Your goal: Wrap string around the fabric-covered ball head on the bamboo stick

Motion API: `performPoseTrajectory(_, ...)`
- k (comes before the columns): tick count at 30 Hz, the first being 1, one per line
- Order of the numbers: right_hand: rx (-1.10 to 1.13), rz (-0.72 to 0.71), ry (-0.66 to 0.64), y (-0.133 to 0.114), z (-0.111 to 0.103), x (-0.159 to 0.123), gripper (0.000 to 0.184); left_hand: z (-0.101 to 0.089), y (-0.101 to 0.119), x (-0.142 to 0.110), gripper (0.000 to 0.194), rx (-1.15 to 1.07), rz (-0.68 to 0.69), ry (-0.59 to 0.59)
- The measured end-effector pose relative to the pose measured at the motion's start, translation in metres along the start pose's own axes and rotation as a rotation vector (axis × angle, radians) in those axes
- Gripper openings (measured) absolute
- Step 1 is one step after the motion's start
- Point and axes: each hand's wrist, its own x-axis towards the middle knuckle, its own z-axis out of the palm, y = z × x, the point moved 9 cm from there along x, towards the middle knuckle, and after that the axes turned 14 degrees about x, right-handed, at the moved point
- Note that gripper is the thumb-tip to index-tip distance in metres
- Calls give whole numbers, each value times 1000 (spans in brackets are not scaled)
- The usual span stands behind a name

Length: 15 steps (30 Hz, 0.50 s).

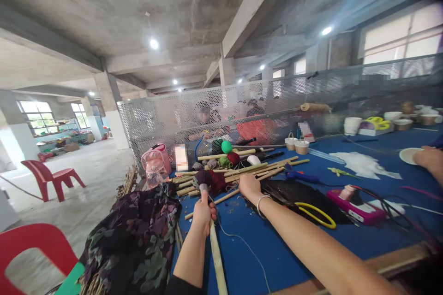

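My left hand [203, 212] is wrapped round a bamboo stick [217, 258] that runs from the near edge up to a dark maroon ball of yarn [210, 179] at its tip. My right hand [249, 187] reaches across the blue table [277, 258] to a pile of bamboo sticks [242, 174]; its fingers curl on the sticks, and I cannot see whether they grip one. A thin grey thread [242, 242] trails from the stick across the table. Green [226, 147] and red [233, 158] yarn balls lie behind the pile.
Dark floral cloth [138, 235] hangs at the table's left edge. A pink bottle [155, 166], a yellow-handled tool [316, 214], a pink box [356, 207], cups [302, 146] and plastic sheet [363, 164] lie about. Another person's hand [429, 159] is at right. People sit behind a mesh screen [263, 106]. Red chairs [51, 177] stand left.
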Motion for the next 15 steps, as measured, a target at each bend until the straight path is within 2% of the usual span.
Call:
performPoseTrajectory(4,215,6,93,-18,-14,19,19,0,-1,1,43,-11,-7,-9)
performPoseTrajectory(7,420,-26,116,-44,-32,40,27,0,-1,1,43,-17,2,-12)
performPoseTrajectory(11,612,-166,143,-89,-73,60,25,2,-2,1,43,-4,-3,-15)
performPoseTrajectory(15,682,-327,181,-132,-121,63,18,3,-2,1,42,-5,-4,-24)
